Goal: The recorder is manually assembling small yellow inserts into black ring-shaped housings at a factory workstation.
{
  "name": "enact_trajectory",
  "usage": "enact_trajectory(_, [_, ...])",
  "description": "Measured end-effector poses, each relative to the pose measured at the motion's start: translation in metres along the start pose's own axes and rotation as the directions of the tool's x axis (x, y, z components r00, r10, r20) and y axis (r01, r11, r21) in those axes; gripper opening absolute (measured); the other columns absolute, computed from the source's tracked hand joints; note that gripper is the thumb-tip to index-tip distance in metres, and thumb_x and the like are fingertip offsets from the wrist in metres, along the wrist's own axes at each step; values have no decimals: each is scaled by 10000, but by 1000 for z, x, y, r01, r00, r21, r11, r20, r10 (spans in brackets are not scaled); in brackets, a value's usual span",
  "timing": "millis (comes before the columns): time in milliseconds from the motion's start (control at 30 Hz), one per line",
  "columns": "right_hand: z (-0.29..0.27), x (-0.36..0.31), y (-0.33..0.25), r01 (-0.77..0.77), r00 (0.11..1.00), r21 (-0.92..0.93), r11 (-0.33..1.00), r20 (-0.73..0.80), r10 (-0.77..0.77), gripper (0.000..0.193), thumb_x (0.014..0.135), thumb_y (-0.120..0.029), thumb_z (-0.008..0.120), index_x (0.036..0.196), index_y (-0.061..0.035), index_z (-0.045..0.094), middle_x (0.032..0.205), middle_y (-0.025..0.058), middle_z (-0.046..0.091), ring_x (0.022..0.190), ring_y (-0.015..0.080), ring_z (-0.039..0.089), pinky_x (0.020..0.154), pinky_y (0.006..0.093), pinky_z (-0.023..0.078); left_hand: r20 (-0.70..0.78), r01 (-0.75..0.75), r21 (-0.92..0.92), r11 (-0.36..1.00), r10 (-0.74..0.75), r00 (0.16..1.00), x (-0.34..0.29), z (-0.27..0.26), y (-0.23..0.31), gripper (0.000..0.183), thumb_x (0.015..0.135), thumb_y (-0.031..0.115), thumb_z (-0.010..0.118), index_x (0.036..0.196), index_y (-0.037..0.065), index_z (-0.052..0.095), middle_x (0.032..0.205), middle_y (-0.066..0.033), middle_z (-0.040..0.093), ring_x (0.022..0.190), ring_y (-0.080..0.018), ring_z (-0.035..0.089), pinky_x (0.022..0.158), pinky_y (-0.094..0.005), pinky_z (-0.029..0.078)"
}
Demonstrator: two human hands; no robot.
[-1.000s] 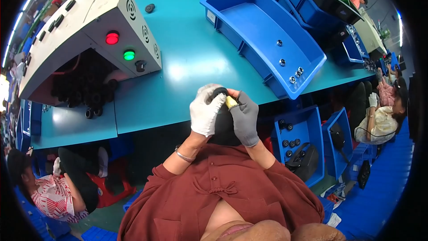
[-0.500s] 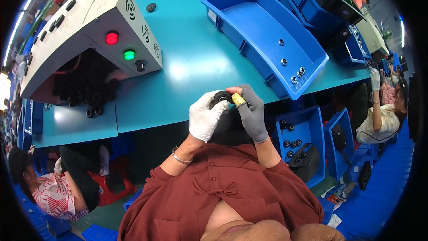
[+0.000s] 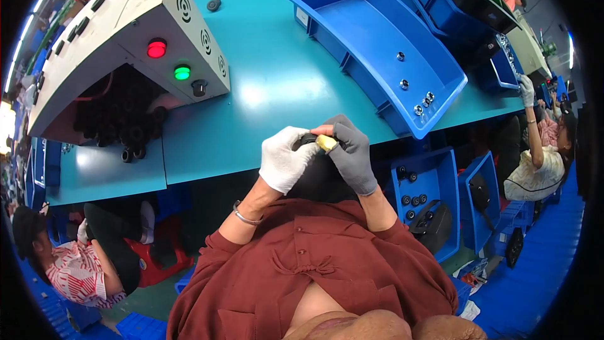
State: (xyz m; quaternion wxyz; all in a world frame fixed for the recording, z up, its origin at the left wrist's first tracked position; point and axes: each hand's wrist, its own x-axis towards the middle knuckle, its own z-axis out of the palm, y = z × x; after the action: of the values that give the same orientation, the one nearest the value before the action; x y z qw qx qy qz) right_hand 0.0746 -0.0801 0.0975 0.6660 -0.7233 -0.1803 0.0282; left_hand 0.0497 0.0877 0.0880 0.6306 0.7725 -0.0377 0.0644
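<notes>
A small round black wheel is held in front of my chest, at the near edge of the table. My left hand, in a white glove, is closed around it, and its fingers hide part of the wheel. From the other side my right hand, in a grey glove with bare fingertips, presses on the wheel. A yellow piece sits at the right thumb; whether it is a wrap or a held thing I cannot make out.
A white machine with red and green lamps stands left, black wheels heaped in its opening. One wheel lies behind it. A blue bin holds several shiny metal parts; a lower bin holds wheels. People sit on both sides.
Both hands have turned inward a little, and the wheel now shows less of its face. The yellow piece has come closer to the wheel. The co-worker's gloved hand at right has lowered slightly.
</notes>
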Motion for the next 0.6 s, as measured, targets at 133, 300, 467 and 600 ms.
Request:
enact_trajectory(133, [3,-1,1,120,992,-92,989,-25,-122,194,882,14,639,1051,0,731,956,31,598,888,106,570,773,230,446,98,210,-133,969,-198,975,4,-7,6,173,860,-15,724,1027,-42,691,817,-64,712,654,-100,660,595,-231,528])
enact_trajectory(300, [2,3,6,26,999,27,999,-24,-25,182,911,-10,618,1058,9,725,960,27,621,878,94,571,770,226,447,119,270,-204,941,-250,961,3,-4,4,232,871,-26,708,1097,-63,670,882,-82,712,709,-125,674,644,-247,556])
enact_trajectory(467, [6,6,-2,-120,989,92,989,-81,127,189,945,-30,573,1056,27,714,959,10,660,870,64,569,773,216,449,18,201,-539,818,-227,974,-8,2,-7,378,906,-42,663,1267,-105,572,1068,-169,674,826,-182,683,718,-305,598])
enact_trajectory(600, [6,6,0,-169,983,98,981,-49,174,223,941,-8,525,1075,42,697,956,17,668,874,59,580,782,218,467,16,244,-560,792,-284,959,-11,3,-10,390,916,-37,652,1292,-98,568,1080,-165,670,813,-182,682,719,-299,595])
